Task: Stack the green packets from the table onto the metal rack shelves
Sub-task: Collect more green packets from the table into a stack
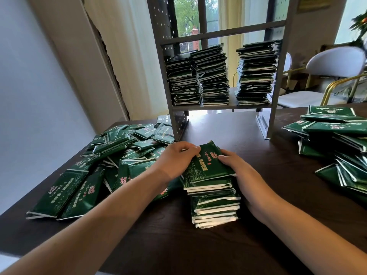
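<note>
The dark brown wooden table point(248, 139) has a bare strip running from its near edge up the middle to the grey metal rack with perforated side panels point(277, 80), which stands at the far side. Under the rack's lower shelf, between its 2 side panels, the table surface is open. To the left, a loose heap of glossy green foil packets point(111, 155) spreads almost to the table's left edge. To the right, another pile of green packets point(337, 139) reaches past the picture's right border. Between these 2 piles, in the open middle strip, stands a neat stack of green packets with silver edges point(214, 197).

Both hands frame that stack. The left hand point(176, 157) curls its fingers over the top packet's far-left edge, and its wrist lies against the loose heap. The right hand point(240, 171) presses along the stack's right side, its thumb on the top packet's face. Each grip is closed onto the stack, which sits on the table.

On the rack's lower shelf stand 3 tall columns of stacked green packets point(213, 76), 2 touching at the left and 1 apart at the right. A white chair with a gold frame point(333, 64) stands behind the table at the right.
</note>
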`<action>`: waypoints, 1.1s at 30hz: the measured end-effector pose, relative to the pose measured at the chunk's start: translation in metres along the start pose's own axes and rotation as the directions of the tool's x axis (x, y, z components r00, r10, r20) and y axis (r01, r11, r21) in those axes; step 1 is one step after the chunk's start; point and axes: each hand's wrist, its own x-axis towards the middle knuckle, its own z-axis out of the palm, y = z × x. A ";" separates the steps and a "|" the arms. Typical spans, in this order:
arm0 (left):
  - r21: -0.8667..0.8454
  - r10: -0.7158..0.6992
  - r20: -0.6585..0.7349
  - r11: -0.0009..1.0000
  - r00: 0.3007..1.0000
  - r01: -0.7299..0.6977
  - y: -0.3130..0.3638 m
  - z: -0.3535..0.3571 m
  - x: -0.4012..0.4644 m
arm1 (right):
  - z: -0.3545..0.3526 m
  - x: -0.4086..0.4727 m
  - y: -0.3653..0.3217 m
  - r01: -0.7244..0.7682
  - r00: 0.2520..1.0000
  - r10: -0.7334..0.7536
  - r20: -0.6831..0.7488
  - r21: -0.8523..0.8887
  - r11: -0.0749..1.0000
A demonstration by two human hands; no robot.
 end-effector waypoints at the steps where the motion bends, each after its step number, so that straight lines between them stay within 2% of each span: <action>1: 0.004 -0.003 0.003 1.000 1.000 0.003 0.000 0.000 0.000 | 0.000 0.000 0.000 0.001 1.000 -0.001 -0.003 -0.010 1.000; 11: 0.043 -0.028 0.016 0.999 0.999 0.027 0.003 0.003 -0.005 | -0.002 0.002 -0.001 -0.014 1.000 0.013 -0.014 -0.035 0.999; 15: -0.050 -0.031 -0.015 0.998 0.999 0.030 0.009 0.006 -0.012 | -0.002 0.002 0.000 -0.004 1.000 0.004 -0.012 -0.029 1.000; 21: -0.188 -0.100 0.111 0.975 0.989 0.119 0.002 0.022 -0.018 | -0.001 0.002 0.001 0.008 1.000 -0.008 -0.029 0.003 1.000; 25: -0.253 -0.130 0.064 0.957 0.989 0.142 0.005 0.017 -0.018 | -0.001 0.002 0.001 0.015 1.000 -0.015 -0.019 0.003 1.000; 27: -0.239 -0.198 0.068 0.948 0.978 0.209 0.008 0.012 -0.020 | -0.001 0.003 0.001 0.019 1.000 -0.019 -0.013 -0.027 0.999; 31: -0.191 -0.317 0.184 0.917 0.930 0.350 0.011 0.005 -0.026 | -0.002 0.002 0.000 0.029 1.000 -0.028 0.015 -0.069 0.997; 33: -0.222 -0.339 0.173 0.902 0.925 0.372 0.011 0.003 -0.027 | -0.001 0.001 0.000 0.025 1.000 -0.024 0.019 -0.081 0.996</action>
